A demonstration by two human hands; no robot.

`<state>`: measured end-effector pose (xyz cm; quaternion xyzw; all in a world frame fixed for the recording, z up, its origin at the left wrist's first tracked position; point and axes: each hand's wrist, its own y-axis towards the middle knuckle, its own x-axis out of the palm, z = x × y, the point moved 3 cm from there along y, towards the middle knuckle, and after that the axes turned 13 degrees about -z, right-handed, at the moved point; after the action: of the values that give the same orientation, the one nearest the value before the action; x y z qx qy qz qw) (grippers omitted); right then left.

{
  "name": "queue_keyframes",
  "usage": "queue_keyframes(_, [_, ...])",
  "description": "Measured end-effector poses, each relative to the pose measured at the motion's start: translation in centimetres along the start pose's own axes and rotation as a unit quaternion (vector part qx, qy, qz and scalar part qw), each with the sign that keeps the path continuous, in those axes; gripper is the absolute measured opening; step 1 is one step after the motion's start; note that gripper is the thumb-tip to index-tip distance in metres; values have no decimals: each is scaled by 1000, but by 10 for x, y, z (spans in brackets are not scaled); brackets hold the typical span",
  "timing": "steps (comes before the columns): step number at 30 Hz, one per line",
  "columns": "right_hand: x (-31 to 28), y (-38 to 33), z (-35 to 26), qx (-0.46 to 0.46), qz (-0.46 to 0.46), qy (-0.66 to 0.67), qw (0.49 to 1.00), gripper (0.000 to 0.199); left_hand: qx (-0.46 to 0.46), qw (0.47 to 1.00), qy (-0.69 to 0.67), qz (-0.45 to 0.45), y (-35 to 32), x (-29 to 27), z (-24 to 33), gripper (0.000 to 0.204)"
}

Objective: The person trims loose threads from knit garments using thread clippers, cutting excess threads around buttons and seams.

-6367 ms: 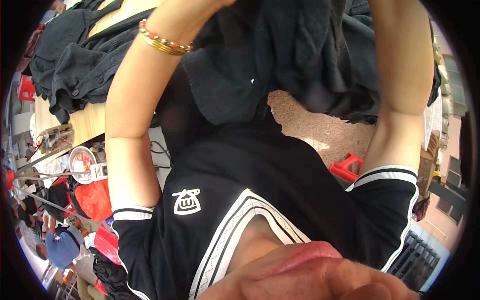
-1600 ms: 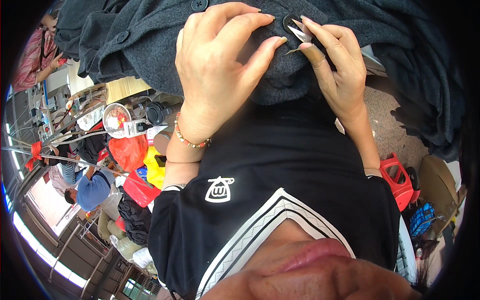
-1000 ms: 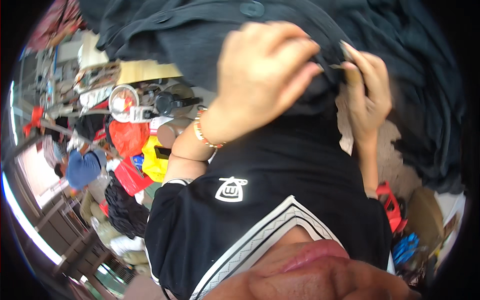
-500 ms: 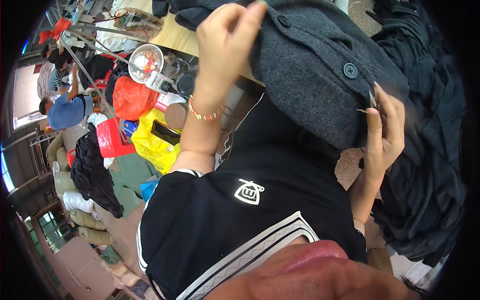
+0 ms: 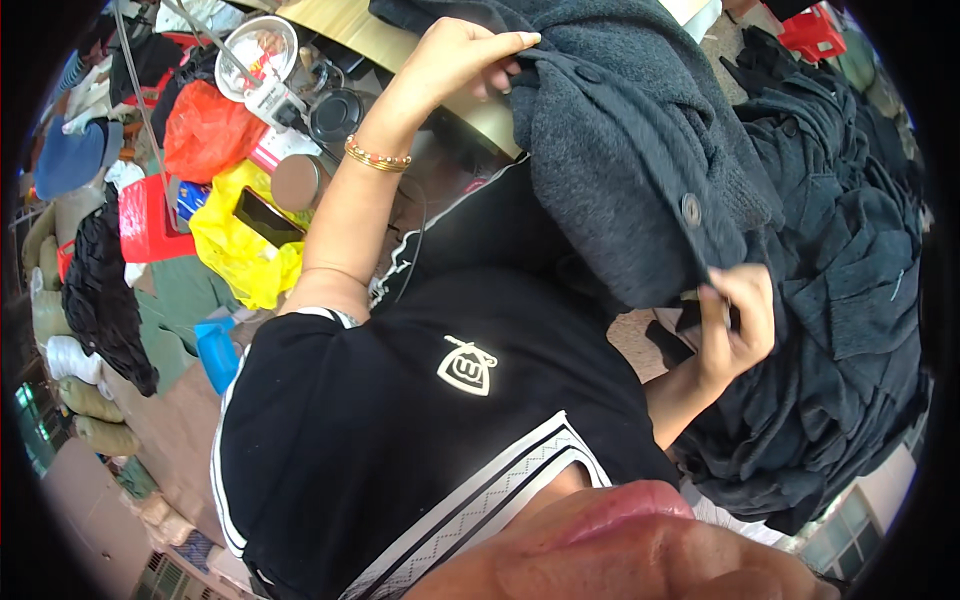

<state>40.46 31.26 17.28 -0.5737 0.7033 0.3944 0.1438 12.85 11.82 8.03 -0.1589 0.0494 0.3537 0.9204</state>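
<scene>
A dark grey wool coat (image 5: 610, 180) with large round buttons hangs stretched between my hands. My left hand (image 5: 465, 62) wears gold bracelets on its wrist and pinches the upper end of the front edge between thumb and fingers. At the lower corner, my right hand (image 5: 738, 322) is closed on that same edge, fingers bent around the cloth. A button (image 5: 691, 209) shows a short way above my right fingers. Whether the right hand still has the pointed metal tool in it I cannot tell, as the palm side is hidden.
A heap of dark garments (image 5: 840, 300) lies on the right. Across on the left stand a white tub (image 5: 256, 60), a red bag (image 5: 210, 130), a yellow bag (image 5: 230, 235) with a phone (image 5: 268, 218) on it, and a brown round lid (image 5: 299, 183). A table (image 5: 350, 30) lies beyond.
My left hand has come down to pinch the coat's edge. My right hand has moved lower and closed on the corner; the pointed tool no longer shows. The front edge is now pulled straighter.
</scene>
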Motion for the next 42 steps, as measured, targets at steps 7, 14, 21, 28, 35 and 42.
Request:
queue_keyframes(7, [-28,-25,-5,-109,-199,226,947,22,85,970,-223,-44,-15,17,-14,21])
queue_keyframes(14, [-38,-38,7,-152,-341,336,865,21,192,867,-446,-114,-19,28,-5,28])
queue_keyframes(21, [-29,-34,8,-130,-339,322,875,20,97,891,-406,-180,-14,23,-12,34])
queue_keyframes(28, [-23,-39,11,-107,-310,340,881,22,151,953,-234,-121,-15,20,-5,33])
queue_keyframes(35, [-35,-73,52,-66,-162,426,888,20,143,960,-239,-4,-22,11,0,20])
queue_keyframes(42, [-47,-38,38,196,77,126,969,34,178,923,-322,-109,-37,14,32,24])
